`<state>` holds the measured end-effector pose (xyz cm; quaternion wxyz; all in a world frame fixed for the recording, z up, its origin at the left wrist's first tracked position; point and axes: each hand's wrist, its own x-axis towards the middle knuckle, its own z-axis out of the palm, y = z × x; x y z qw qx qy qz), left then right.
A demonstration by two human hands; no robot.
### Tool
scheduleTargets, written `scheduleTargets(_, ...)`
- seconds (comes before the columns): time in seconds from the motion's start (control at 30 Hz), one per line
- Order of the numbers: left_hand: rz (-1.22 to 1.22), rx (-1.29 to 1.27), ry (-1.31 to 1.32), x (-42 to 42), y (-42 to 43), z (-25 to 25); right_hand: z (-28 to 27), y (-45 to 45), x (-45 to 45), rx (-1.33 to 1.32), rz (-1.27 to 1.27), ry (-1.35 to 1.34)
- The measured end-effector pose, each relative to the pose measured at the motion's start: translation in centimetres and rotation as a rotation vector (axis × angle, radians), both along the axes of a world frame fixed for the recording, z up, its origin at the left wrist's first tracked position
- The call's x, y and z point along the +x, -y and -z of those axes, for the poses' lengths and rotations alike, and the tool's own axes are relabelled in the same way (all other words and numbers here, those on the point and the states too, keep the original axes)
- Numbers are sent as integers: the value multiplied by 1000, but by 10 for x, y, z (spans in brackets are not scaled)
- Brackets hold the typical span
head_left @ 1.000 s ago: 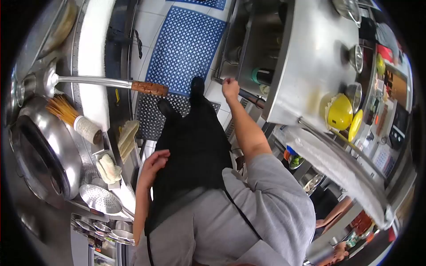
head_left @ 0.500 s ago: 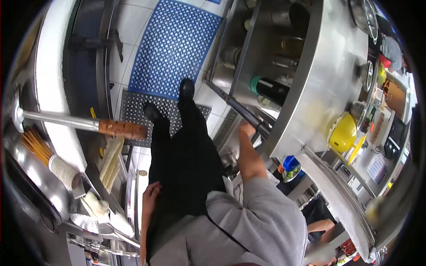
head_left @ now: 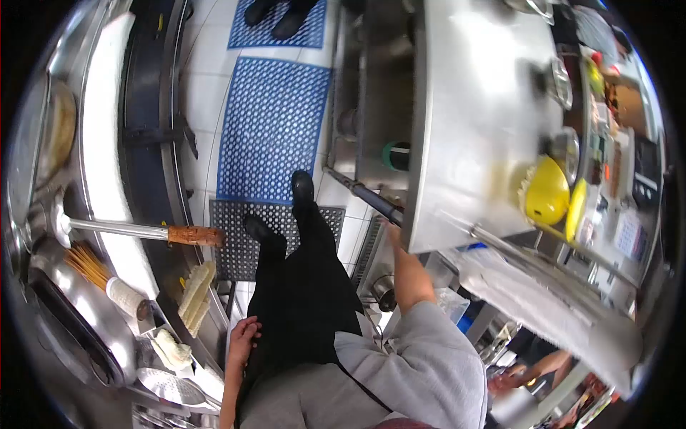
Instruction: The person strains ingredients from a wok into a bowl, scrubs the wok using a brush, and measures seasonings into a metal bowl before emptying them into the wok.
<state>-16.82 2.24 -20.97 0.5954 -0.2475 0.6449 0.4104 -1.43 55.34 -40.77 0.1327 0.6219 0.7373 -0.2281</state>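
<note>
My left hand (head_left: 244,334) hangs beside my black apron with its fingers loosely bent and apart, holding nothing visible. My right arm reaches down under the front corner of the steel counter (head_left: 475,129). Only the wrist side of my right hand (head_left: 390,230) shows there, close to a black-sleeved bar (head_left: 379,203); its fingers are hidden. Left of me, a ladle with a wooden handle (head_left: 194,235) extends over the stove edge. Below it are a bamboo brush (head_left: 121,292) and folded cloths (head_left: 196,297).
Blue perforated mats (head_left: 271,129) and a dark mat (head_left: 239,247) cover parts of the tiled floor. Another person's shoes (head_left: 288,23) are on the far mat. A yellow bowl (head_left: 547,191) rests on the counter. Another person's forearm (head_left: 547,366) shows at lower right.
My right hand has moved down from the bar's upper part to beneath the counter corner. My left hand has lowered beside the apron. Another person's shoes have come into view.
</note>
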Motion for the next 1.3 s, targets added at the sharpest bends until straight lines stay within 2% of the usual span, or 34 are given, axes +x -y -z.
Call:
scheduleTargets(0.17,150,194,-136,-35,-14,-6,-110,105,-35,-477,194,-379)
scheduleTargets(0.23,177,261,-185,-50,-21,-6,-152,123,-45,-555,66,-549)
scheduleTargets(0.27,202,283,-208,-56,-22,-4,-201,127,-64,-695,217,-650)
scheduleTargets(0.37,244,353,-272,-69,-20,8,-288,107,-83,-378,79,-922)
scheduleTargets(0.43,275,374,-306,-76,-23,11,-325,64,-83,-139,69,-775)
scheduleTargets(0.5,366,375,-355,-80,-30,1,-358,27,-88,272,-28,-621)
scheduleTargets(0.57,444,390,-440,-78,-25,7,-342,-4,-86,1035,-336,-359)
scheduleTargets(0.67,272,433,-313,-66,-10,37,-366,34,-137,958,-255,-725)
scheduleTargets(0.7,233,435,-271,-59,-2,45,-348,45,-154,753,-254,-907)
scheduleTargets(0.73,240,399,-275,-52,3,52,-342,68,-182,450,-121,-1079)
scheduleTargets(0.77,249,361,-276,-46,8,59,-315,71,-202,421,-213,-1034)
scheduleTargets(0.83,269,264,-283,-36,15,57,-264,66,-247,189,-102,-1084)
scheduleTargets(0.9,289,156,-301,-32,10,41,-207,39,-296,-259,404,-1332)
scheduleTargets(0.97,279,133,-397,-16,19,41,-158,-9,-337,-339,607,-1448)
scheduleTargets(1.0,105,62,-259,-7,16,35,-133,-36,-354,-325,752,-1486)
scheduleTargets(1.1,14,-16,-187,2,4,27,-21,-144,-385,-353,1080,-1595)
scheduleTargets(1.17,28,-71,-170,6,-7,24,-12,-189,-397,-255,1070,-1250)
scheduleTargets(1.23,-14,-109,-92,10,-16,24,-16,-208,-411,-85,1122,-1358)
scheduleTargets(1.3,-31,-135,-47,5,-29,24,18,-258,-409,-1,1049,-1477)
